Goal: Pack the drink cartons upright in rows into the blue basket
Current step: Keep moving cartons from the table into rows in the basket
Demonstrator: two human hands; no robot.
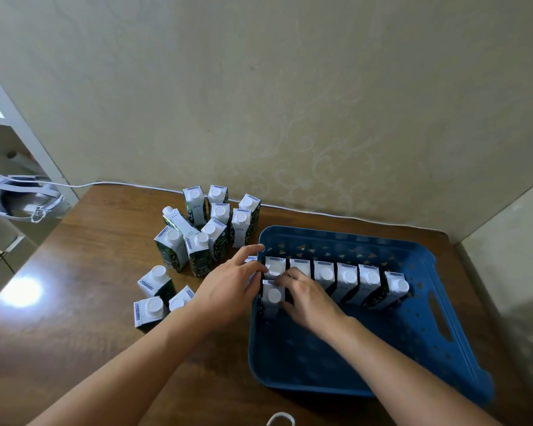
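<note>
Your left hand point(231, 290) and right hand point(305, 298) both pinch one upright carton point(273, 299) at center frame, just inside the blue basket's point(443, 318) left wall, before the back row point(348, 279).

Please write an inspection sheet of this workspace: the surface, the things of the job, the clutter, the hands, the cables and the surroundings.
Surface: brown wooden table with a light glare at left.
Job's things: blue basket holds one back row of six upright cartons; a seventh carton starts a second row at left. Loose cartons stand on the table left of the basket; one leans.
Clutter: a small white loop at the near edge.
Hands: left hand reaches over the basket's left wall; right hand touches the seventh carton.
Cables: white cable runs along the wall's foot.
Surroundings: patterned wall; white headset on a shelf at left.
</note>
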